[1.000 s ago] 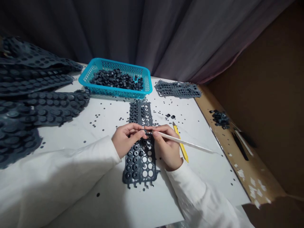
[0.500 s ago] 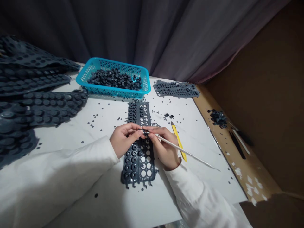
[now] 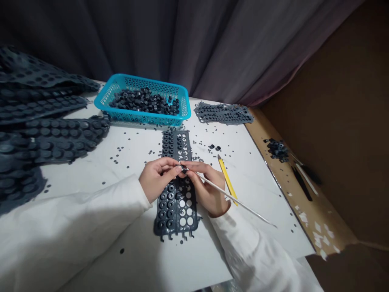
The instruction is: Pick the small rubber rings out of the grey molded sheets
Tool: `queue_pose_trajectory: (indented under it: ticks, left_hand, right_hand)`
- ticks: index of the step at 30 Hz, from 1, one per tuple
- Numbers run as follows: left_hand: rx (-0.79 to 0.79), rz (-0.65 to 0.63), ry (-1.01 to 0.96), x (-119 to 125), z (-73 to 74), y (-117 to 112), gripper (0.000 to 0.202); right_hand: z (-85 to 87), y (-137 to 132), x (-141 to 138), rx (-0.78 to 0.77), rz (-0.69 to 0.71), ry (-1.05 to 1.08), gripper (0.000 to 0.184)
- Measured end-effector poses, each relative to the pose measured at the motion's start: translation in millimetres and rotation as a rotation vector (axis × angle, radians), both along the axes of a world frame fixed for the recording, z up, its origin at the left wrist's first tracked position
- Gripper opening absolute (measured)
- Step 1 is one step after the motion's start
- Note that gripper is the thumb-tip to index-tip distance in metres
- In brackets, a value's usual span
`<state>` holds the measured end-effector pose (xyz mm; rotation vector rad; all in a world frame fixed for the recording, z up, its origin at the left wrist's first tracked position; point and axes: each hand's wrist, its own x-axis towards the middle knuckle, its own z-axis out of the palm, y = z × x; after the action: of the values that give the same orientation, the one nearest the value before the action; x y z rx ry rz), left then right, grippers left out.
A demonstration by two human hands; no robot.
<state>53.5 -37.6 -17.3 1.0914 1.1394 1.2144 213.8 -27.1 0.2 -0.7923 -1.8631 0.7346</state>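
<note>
We have a dark grey rubber sheet (image 3: 174, 215) lying flat on the table, straight in front of us, its long side running away from us. Rows of raised rings stand on it, while many holes nearer us show white through them, and its near edge is ragged with small tabs. Our left hand (image 3: 158, 178) is curled, its fingertips closed on a small dark piece (image 3: 184, 170) above the sheet. Our right hand (image 3: 206, 190) is also nearly closed, pinching a thin white stick (image 3: 234, 198) whose tip meets that piece. A yellow stick (image 3: 226, 178) lies just beside the right hand.

The white table (image 3: 258, 194) is scattered with small black dots (image 3: 127, 166). A blue plastic basket (image 3: 136, 77) of dark rings (image 3: 144, 101) sits beyond the sheet, stacked rubber sheets (image 3: 60, 136) lie left, and a grey strip (image 3: 223, 113) lies right. Dark curtains (image 3: 136, 36) hang behind, and a cardboard wall (image 3: 334, 81) stands right.
</note>
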Motion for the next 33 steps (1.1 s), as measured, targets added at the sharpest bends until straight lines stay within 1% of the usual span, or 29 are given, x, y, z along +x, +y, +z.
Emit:
queue_pose_trajectory:
  ticks: [9, 21, 28, 30, 33]
  left_hand:
    - [-0.007, -0.011, 0.012, 0.2, 0.8, 0.3, 0.022]
    - [-0.002, -0.007, 0.022, -0.2, 1.2, 0.3, 0.020]
    - [-0.004, -0.019, 0.013, -0.6, 0.9, -0.4, 0.018]
    - [0.002, -0.019, 0.014, -0.9, 0.6, -0.8, 0.018]
    - [0.018, -0.021, 0.027, -1.3, 0.9, -1.2, 0.017]
  right_hand:
    - [-1.0, -1.0, -0.7, -0.010, -0.014, -0.006, 0.016]
    - [-3.3, -1.2, -2.1, -0.045, -0.023, -0.008, 0.013]
    - [-4.5, -1.0, -2.6, -0.062, -0.013, 0.043, 0.014]
    - [-4.9, -1.0, -2.8, -0.092, -0.019, 0.077, 0.011]
    - [-5.3, -0.7, -3.0, -0.185, -0.014, 0.141, 0.006]
